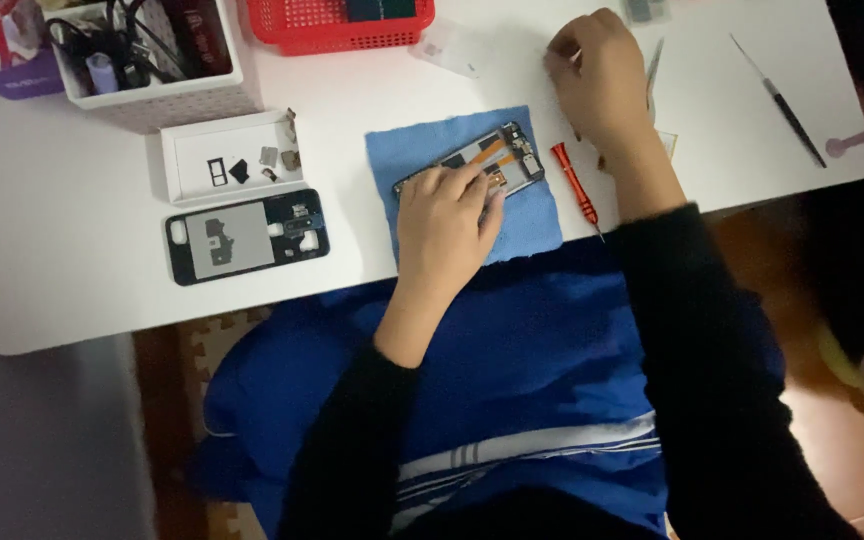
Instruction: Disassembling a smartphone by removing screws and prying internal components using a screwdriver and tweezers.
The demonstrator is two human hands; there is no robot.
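Pressing opened phone [497, 158] with left hand [442, 222] fingers spread, right hand [597, 75] curled, contents unclear

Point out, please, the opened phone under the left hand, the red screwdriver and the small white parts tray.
opened phone [510, 157], head view, on its exposed upper end.
red screwdriver [573, 186], head view, on the middle of its handle.
small white parts tray [184, 166], head view, on its bare floor.

A red basket [337, 25], a white parts tray [184, 160], a phone back cover [245, 237] and a black-handled tool [787, 105] lie apart.
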